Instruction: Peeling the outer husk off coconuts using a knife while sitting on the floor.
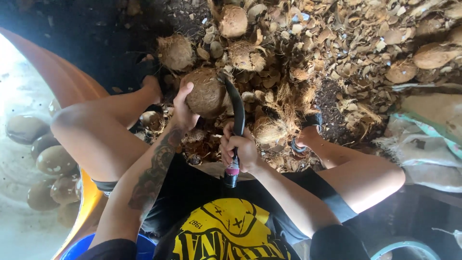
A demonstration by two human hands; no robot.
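My left hand (183, 110) grips a brown, hairy coconut (206, 92) from its left side, holding it between my knees. My right hand (240, 149) is closed around the handle of a dark curved blade (237, 103). The blade arcs up over the right side of the coconut and touches its top edge. The handle's end with a red band (232, 172) sticks out below my fist.
Husk scraps and more coconuts (176, 52) pile up ahead. An orange tub (72, 86) on the left holds several peeled coconuts (55, 160) in water. White sacks (423, 139) lie on the right. A blue rim (77, 250) shows at the bottom left.
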